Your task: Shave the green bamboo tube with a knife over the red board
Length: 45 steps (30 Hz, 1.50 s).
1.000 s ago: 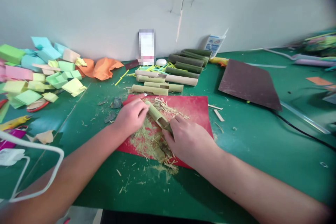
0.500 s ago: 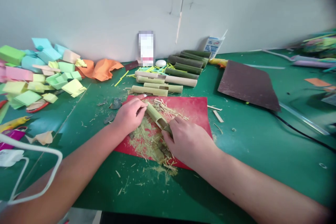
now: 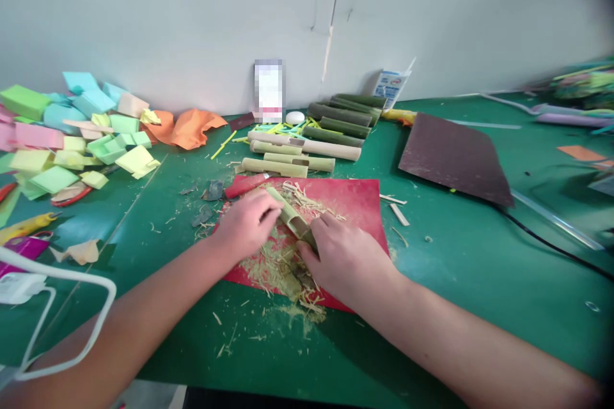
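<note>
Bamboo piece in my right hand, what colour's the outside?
The bamboo piece is mostly pale yellow-green; the head view shows it best.

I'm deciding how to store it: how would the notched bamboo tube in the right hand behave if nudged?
The bamboo tube would probably roll, given its rounded sides, though the shavings on the red sheet might check it. Its woody wall suggests stiffness.

A phone (image 3: pixel 269 91) stands upright before the pale wall (image 3: pixel 192 13). Just right of the phone sits a rounded white object (image 3: pixel 294 117); farther right of the phone are a tilted blue-and-white carton (image 3: pixel 390 85) and a dark brown board (image 3: pixel 455 156), the board nearer the viewer than the phone. Left of the phone lies crumpled orange paper (image 3: pixel 197 128); farther left, pastel paper pieces (image 3: pixel 57 179) are heaped.
</note>
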### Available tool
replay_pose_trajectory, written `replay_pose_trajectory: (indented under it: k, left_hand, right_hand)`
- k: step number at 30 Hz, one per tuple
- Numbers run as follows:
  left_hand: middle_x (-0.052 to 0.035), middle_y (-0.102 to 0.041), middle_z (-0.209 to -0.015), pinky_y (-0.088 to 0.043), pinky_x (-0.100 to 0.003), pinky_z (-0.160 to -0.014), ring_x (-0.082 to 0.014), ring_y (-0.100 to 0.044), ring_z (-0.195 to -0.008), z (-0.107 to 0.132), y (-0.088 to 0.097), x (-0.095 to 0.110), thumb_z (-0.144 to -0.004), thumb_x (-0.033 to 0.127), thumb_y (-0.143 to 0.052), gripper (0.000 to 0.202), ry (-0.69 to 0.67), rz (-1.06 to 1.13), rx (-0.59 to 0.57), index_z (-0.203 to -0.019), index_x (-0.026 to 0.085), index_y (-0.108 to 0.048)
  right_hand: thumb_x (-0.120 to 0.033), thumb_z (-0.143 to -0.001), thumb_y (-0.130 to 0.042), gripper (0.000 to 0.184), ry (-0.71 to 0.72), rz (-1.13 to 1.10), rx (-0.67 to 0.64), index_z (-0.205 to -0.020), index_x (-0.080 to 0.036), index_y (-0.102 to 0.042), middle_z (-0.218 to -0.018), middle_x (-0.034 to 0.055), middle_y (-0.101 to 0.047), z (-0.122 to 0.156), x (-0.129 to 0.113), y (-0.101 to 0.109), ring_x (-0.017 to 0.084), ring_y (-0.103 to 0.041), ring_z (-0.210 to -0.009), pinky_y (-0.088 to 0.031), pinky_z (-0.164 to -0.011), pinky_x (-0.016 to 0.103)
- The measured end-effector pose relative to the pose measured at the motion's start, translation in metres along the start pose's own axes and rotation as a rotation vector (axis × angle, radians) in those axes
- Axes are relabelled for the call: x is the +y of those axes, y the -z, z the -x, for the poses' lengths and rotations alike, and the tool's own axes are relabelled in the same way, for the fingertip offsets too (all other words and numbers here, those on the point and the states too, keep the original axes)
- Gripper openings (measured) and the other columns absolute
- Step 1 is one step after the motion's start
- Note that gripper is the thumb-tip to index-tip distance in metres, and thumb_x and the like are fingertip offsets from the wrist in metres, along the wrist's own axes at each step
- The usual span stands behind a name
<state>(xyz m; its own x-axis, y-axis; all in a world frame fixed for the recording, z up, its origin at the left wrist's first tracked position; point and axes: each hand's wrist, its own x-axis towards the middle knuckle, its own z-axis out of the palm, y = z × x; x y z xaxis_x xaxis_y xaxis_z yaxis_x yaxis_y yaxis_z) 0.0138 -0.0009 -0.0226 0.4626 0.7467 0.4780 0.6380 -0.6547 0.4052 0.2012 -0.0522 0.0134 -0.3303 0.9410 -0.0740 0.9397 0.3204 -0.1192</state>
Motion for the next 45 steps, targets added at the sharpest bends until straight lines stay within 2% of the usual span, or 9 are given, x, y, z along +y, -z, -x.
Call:
replay_pose_trajectory:
  k: [6,10,14,26,29,33,37,41,45]
  left_hand:
    - [-0.0059,-0.062,-0.082,-0.05,-0.032,-0.073,-0.0162,-0.06,-0.078,-0.0005,-0.0003,-0.0007,-0.086,0.015,-0.051,0.008,-0.009,-0.021,0.059,-0.083,0.015,-0.059]
    - [-0.0056,-0.062,-0.082,-0.05,-0.03,-0.071,-0.0151,-0.059,-0.078,-0.0009,0.0003,-0.001,-0.087,0.015,-0.049,0.01,-0.038,0.007,-0.036,-0.086,0.015,-0.059]
    - [-0.0056,-0.061,-0.081,-0.05,-0.032,-0.071,-0.0158,-0.059,-0.076,-0.0018,0.0009,-0.0014,-0.086,0.016,-0.05,0.01,-0.027,-0.046,0.071,-0.081,0.015,-0.059]
    - [-0.0062,-0.063,-0.084,-0.05,-0.03,-0.074,-0.0154,-0.06,-0.079,-0.0007,0.0011,-0.0008,-0.087,0.016,-0.048,0.011,-0.065,-0.008,-0.024,-0.085,0.015,-0.06]
    - [-0.0053,-0.062,-0.08,-0.05,-0.031,-0.072,-0.0154,-0.059,-0.075,-0.0005,0.0003,-0.001,-0.087,0.016,-0.049,0.011,-0.033,-0.042,0.062,-0.083,0.015,-0.059]
    - [-0.005,-0.06,-0.08,-0.049,-0.03,-0.07,-0.0151,-0.059,-0.075,-0.0011,0.0002,0.0007,-0.087,0.015,-0.049,0.011,-0.045,-0.013,-0.048,-0.083,0.014,-0.058]
    - [-0.0062,-0.061,-0.08,-0.05,-0.032,-0.073,-0.0163,-0.059,-0.078,-0.0021,0.001,0.0009,-0.086,0.015,-0.05,0.011,-0.019,-0.046,0.052,-0.079,0.014,-0.058]
    - [-0.0058,-0.062,-0.082,-0.05,-0.03,-0.071,-0.0156,-0.06,-0.077,0.0006,0.0006,0.0007,-0.087,0.016,-0.05,0.011,-0.047,-0.007,-0.036,-0.085,0.015,-0.06]
    - [-0.006,-0.062,-0.082,-0.05,-0.03,-0.071,-0.0158,-0.06,-0.078,0.0026,0.0008,-0.0026,-0.087,0.017,-0.051,0.01,-0.022,-0.026,0.078,-0.083,0.015,-0.059]
  right_hand:
    - [-0.031,-0.088,-0.043,0.023,-0.001,0.002,0.022,-0.088,-0.015,-0.058,-0.086,0.0085,-0.061,-0.0003,0.0,-0.002,0.022,-0.062,-0.074,-0.041,-0.056,0.03]
    - [-0.03,-0.087,-0.043,0.021,0.012,-0.004,0.011,-0.089,-0.015,-0.057,-0.086,0.0081,-0.061,0.0,-0.0007,-0.0032,0.02,-0.062,-0.073,-0.041,-0.056,0.03]
    - [-0.031,-0.088,-0.041,0.023,0.01,-0.003,0.015,-0.092,-0.015,-0.057,-0.086,0.0086,-0.06,0.0001,-0.0008,-0.0042,0.021,-0.061,-0.073,-0.041,-0.056,0.031]
    - [-0.03,-0.086,-0.045,0.021,0.016,-0.015,-0.005,-0.094,-0.014,-0.057,-0.088,0.0086,-0.06,-0.0001,-0.0016,-0.0026,0.022,-0.061,-0.074,-0.042,-0.057,0.031]
    - [-0.031,-0.087,-0.044,0.022,0.005,-0.007,-0.009,-0.094,-0.015,-0.057,-0.088,0.0084,-0.06,-0.0004,-0.0017,-0.0023,0.022,-0.061,-0.075,-0.042,-0.058,0.031]
    - [-0.031,-0.086,-0.044,0.021,0.019,-0.008,-0.017,-0.095,-0.015,-0.056,-0.089,0.0087,-0.059,-0.0003,-0.0022,-0.0022,0.021,-0.061,-0.076,-0.042,-0.059,0.031]
    - [-0.031,-0.087,-0.043,0.023,0.02,0.0,-0.011,-0.094,-0.014,-0.057,-0.089,0.0092,-0.06,-0.0002,-0.0024,-0.0021,0.022,-0.061,-0.075,-0.043,-0.058,0.031]
    - [-0.03,-0.086,-0.045,0.022,0.022,-0.021,-0.014,-0.095,-0.014,-0.057,-0.089,0.0089,-0.06,-0.0001,-0.0021,-0.0012,0.022,-0.061,-0.076,-0.043,-0.059,0.032]
    - [-0.031,-0.087,-0.043,0.024,0.013,-0.015,-0.028,-0.096,-0.014,-0.057,-0.091,0.0101,-0.06,0.0,-0.0017,-0.0001,0.023,-0.062,-0.077,-0.044,-0.059,0.031]
